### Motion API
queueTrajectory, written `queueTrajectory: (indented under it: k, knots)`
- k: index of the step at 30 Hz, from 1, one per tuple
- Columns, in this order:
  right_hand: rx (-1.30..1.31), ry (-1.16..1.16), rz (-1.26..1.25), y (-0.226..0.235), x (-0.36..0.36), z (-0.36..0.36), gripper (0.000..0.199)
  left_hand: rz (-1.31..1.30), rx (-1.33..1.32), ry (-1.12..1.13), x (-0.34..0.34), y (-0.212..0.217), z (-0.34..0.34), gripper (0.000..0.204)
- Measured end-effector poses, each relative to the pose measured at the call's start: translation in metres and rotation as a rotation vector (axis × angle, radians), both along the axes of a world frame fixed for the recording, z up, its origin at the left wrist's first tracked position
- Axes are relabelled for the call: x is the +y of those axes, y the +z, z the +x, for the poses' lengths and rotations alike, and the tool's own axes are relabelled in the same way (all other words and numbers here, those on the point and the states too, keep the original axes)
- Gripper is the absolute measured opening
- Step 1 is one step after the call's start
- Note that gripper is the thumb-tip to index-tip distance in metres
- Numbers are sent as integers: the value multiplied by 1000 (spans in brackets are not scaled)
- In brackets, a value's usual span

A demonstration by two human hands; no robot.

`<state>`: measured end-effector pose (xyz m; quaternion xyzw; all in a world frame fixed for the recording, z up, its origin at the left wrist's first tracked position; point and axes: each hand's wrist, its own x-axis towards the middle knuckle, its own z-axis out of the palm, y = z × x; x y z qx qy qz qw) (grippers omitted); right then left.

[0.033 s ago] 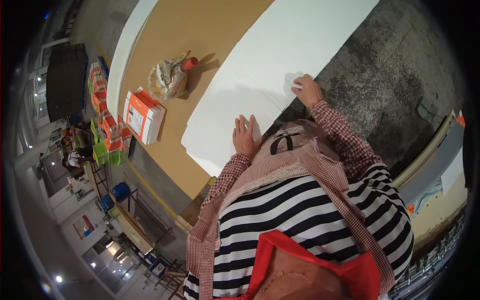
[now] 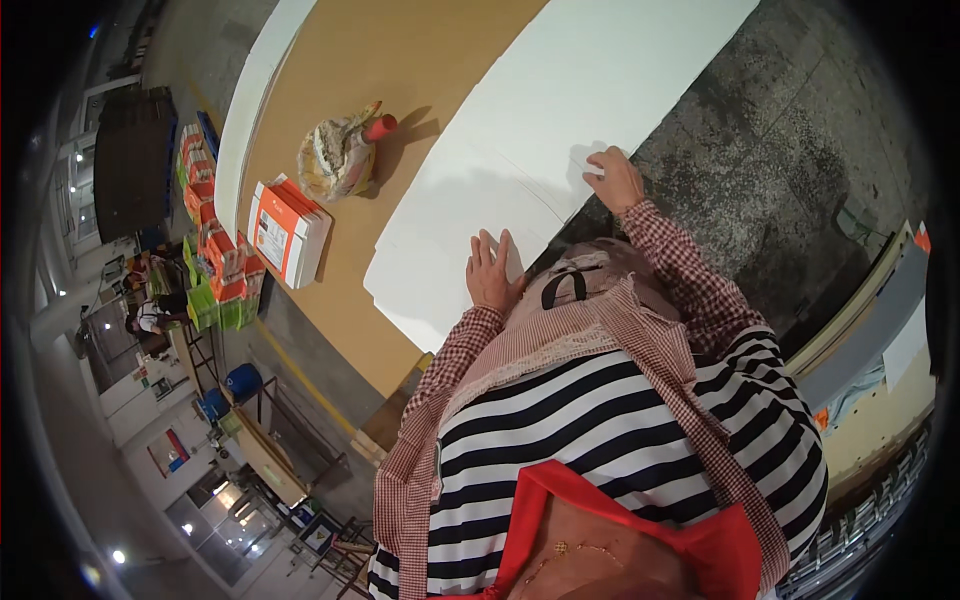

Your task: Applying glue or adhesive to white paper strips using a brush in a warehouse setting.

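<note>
Large white sheets [image 2: 560,110] lie stacked along the near side of a brown board surface. My left hand [image 2: 489,272] rests on the near end of the top sheet, palm down, with its fingers stretched out and slightly apart. Farther along the same sheet, at its right edge, my right hand [image 2: 614,180] has its fingers curled in toward the thumb. Whether something small sits between that thumb and forefinger I cannot make out. Thin dark lines run across the sheet between the hands.
On the brown board [image 2: 400,80] stand a clear plastic bag [image 2: 330,160] with a red cylinder [image 2: 380,127] by its top, and a stack of orange-and-white boxes [image 2: 290,235]. Orange and green stacks [image 2: 215,255] stand beyond. Leaning panels [image 2: 865,310] are at right.
</note>
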<state>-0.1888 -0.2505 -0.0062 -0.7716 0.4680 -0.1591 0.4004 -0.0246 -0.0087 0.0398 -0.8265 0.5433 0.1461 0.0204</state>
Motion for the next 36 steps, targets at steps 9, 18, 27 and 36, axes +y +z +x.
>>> queueTrajectory:
  k: [9, 18, 27, 36]
  knots:
    - [133, 94, 57, 12, -7, 5, 33, 26, 57, 56, 0, 1, 1, 95]
    - [-6, 52, 693, 20, -21, 27, 29, 0, 20, 73, 11, -4, 2, 96]
    - [358, 456, -120, -10, -16, 31, 36, -41, -4, 20, 15, -8, 5, 96]
    - [324, 247, -94, 19, -8, 23, 24, -50, 8, 4, 17, -11, 7, 95]
